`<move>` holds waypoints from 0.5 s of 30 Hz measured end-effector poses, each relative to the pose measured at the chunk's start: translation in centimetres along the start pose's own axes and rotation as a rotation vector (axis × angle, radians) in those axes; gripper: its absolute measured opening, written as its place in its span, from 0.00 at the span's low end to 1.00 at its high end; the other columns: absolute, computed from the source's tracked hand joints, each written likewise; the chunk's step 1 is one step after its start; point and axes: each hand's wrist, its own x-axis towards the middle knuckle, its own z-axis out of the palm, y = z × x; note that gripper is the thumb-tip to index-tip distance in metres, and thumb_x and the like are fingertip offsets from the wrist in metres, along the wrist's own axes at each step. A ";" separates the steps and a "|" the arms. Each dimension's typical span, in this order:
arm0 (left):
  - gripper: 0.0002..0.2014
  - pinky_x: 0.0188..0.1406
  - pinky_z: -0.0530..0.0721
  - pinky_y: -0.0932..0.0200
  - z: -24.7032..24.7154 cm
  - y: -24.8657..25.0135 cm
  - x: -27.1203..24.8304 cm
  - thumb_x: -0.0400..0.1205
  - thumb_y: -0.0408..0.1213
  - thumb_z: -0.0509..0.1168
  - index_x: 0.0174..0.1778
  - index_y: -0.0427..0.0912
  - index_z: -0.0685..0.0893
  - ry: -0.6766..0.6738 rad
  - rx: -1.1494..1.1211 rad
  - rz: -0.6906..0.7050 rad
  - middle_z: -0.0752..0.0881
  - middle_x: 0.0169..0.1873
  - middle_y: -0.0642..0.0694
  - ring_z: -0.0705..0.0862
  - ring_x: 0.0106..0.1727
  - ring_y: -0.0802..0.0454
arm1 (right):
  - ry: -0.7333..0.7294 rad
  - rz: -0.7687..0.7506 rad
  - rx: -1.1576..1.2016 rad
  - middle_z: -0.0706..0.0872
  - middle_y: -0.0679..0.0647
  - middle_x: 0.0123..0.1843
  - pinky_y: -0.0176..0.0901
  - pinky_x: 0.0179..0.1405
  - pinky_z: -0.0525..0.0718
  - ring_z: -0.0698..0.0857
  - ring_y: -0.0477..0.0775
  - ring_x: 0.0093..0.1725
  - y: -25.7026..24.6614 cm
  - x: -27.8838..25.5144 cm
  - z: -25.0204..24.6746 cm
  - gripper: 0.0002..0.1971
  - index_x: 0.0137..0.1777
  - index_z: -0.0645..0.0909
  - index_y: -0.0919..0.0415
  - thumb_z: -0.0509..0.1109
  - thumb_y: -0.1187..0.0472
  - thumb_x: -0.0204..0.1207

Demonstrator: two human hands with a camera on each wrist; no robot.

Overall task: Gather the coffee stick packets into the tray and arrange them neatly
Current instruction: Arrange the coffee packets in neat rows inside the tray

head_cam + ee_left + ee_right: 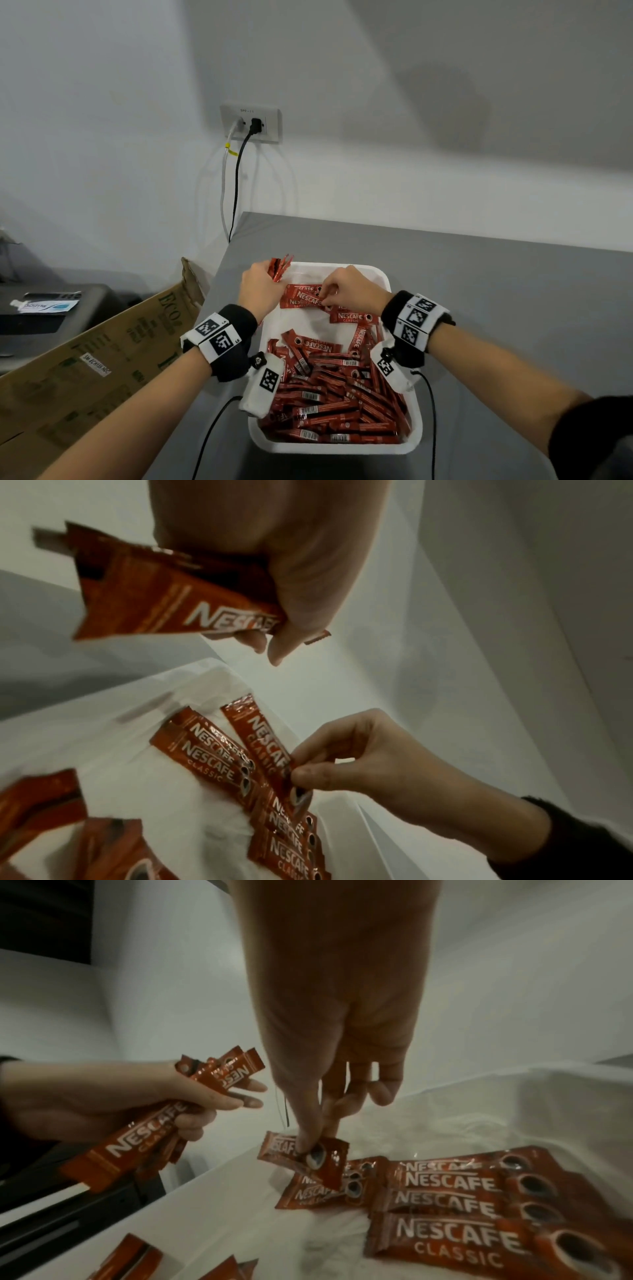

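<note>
I'm holding a bundle (279, 269) of packets in my left hand (258, 287), fingers curled round it, over the far left corner of the tray (383, 274). My right hand (349, 291) is pinching one packet (322, 1161) by its cup-printed end between thumb and fingertips, just above the row (303, 297) I'm building at the tray's far end.

What matters for the next move is the axis. The row's packets are lying flat with their long sides running left to right across the tray, logos up, one beside the next. The pinched packet is hanging tilted, its free end pointing toward my left hand, so I'm judging it needs swinging level and parallel before it goes down against the row.

My right hand is the nearer one to the row; the left is feeding from beside it. The loose pile (335, 404) is waiting unsorted at the near end, under my wrists, so most of the arranging looks still ahead.
</note>
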 end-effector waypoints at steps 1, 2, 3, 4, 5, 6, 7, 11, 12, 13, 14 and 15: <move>0.02 0.29 0.76 0.65 -0.2 -0.1 0.1 0.78 0.28 0.66 0.40 0.34 0.83 0.014 0.002 -0.003 0.82 0.30 0.46 0.79 0.31 0.53 | -0.014 0.026 -0.018 0.91 0.53 0.47 0.22 0.40 0.75 0.82 0.43 0.41 -0.2 0.5 0.2 0.06 0.47 0.89 0.62 0.76 0.63 0.72; 0.02 0.29 0.76 0.65 -0.4 -0.1 0.2 0.78 0.28 0.66 0.39 0.35 0.82 0.022 -0.008 -0.009 0.81 0.30 0.46 0.79 0.32 0.52 | -0.025 0.041 -0.040 0.91 0.53 0.47 0.29 0.43 0.79 0.84 0.45 0.42 -0.5 1.0 0.4 0.06 0.47 0.89 0.61 0.76 0.63 0.72; 0.03 0.29 0.76 0.66 -0.6 -0.1 0.2 0.78 0.28 0.67 0.38 0.37 0.82 0.028 -0.024 -0.017 0.81 0.30 0.47 0.79 0.32 0.52 | -0.040 0.048 -0.068 0.91 0.52 0.46 0.35 0.45 0.81 0.85 0.47 0.43 -0.8 1.5 0.6 0.06 0.47 0.90 0.60 0.76 0.62 0.71; 0.04 0.28 0.75 0.68 -0.8 -0.1 0.2 0.78 0.28 0.67 0.39 0.40 0.83 0.029 -0.040 -0.024 0.80 0.29 0.49 0.78 0.30 0.55 | -0.064 0.049 -0.104 0.91 0.52 0.47 0.39 0.46 0.82 0.85 0.49 0.45 -1.1 2.0 0.7 0.06 0.47 0.90 0.60 0.76 0.62 0.71; 0.04 0.27 0.73 0.69 -0.9 -0.2 0.2 0.78 0.28 0.67 0.43 0.42 0.84 0.029 -0.053 -0.028 0.80 0.29 0.51 0.76 0.28 0.57 | -0.092 0.050 -0.141 0.90 0.52 0.47 0.41 0.47 0.82 0.86 0.50 0.47 -1.4 2.3 0.9 0.07 0.48 0.90 0.59 0.76 0.62 0.71; 0.07 0.26 0.72 0.70 -1.0 -0.4 0.1 0.78 0.27 0.67 0.48 0.43 0.85 0.029 -0.060 -0.032 0.79 0.29 0.52 0.74 0.27 0.59 | -0.115 0.052 -0.172 0.90 0.53 0.48 0.42 0.47 0.82 0.86 0.52 0.48 -1.5 2.7 1.1 0.07 0.48 0.90 0.59 0.76 0.61 0.71; 0.09 0.25 0.72 0.71 -1.0 -0.6 0.1 0.78 0.27 0.66 0.51 0.43 0.85 0.028 -0.064 -0.034 0.79 0.29 0.53 0.74 0.26 0.60 | -0.133 0.059 -0.192 0.90 0.53 0.48 0.43 0.48 0.82 0.86 0.52 0.48 -1.6 3.1 1.3 0.07 0.48 0.90 0.60 0.76 0.61 0.71; 0.11 0.23 0.73 0.74 -1.2 -1.1 0.2 0.77 0.27 0.67 0.54 0.41 0.85 0.029 -0.062 -0.036 0.79 0.29 0.51 0.73 0.26 0.58 | -0.159 0.100 -0.242 0.90 0.56 0.48 0.49 0.51 0.86 0.87 0.56 0.49 -1.2 4.0 2.2 0.08 0.48 0.89 0.62 0.77 0.61 0.69; 0.11 0.25 0.74 0.72 -1.2 -1.1 0.2 0.77 0.27 0.67 0.54 0.41 0.85 0.026 -0.062 -0.034 0.79 0.29 0.51 0.74 0.27 0.57 | -0.154 0.106 -0.258 0.90 0.56 0.49 0.49 0.51 0.86 0.86 0.56 0.50 -1.1 4.1 2.3 0.08 0.48 0.88 0.62 0.76 0.62 0.70; 0.11 0.26 0.74 0.71 -1.2 -1.1 0.2 0.77 0.27 0.67 0.53 0.42 0.85 0.025 -0.062 -0.032 0.79 0.29 0.51 0.74 0.27 0.57 | -0.145 0.111 -0.270 0.89 0.56 0.50 0.49 0.51 0.85 0.86 0.56 0.50 -1.0 4.2 2.3 0.08 0.49 0.87 0.63 0.75 0.62 0.71; 0.11 0.26 0.74 0.72 -1.2 -1.1 0.2 0.77 0.26 0.67 0.53 0.42 0.85 0.024 -0.066 -0.032 0.79 0.29 0.51 0.74 0.27 0.57 | -0.136 0.114 -0.278 0.88 0.56 0.50 0.47 0.51 0.85 0.86 0.56 0.51 -0.8 4.2 2.3 0.08 0.49 0.86 0.63 0.74 0.62 0.71; 0.11 0.24 0.73 0.73 -1.1 -1.2 0.2 0.77 0.26 0.67 0.52 0.43 0.85 0.024 -0.071 -0.031 0.78 0.28 0.51 0.73 0.26 0.57 | -0.130 0.115 -0.284 0.88 0.56 0.51 0.46 0.51 0.84 0.85 0.56 0.51 -0.7 4.3 2.4 0.07 0.49 0.86 0.62 0.74 0.62 0.72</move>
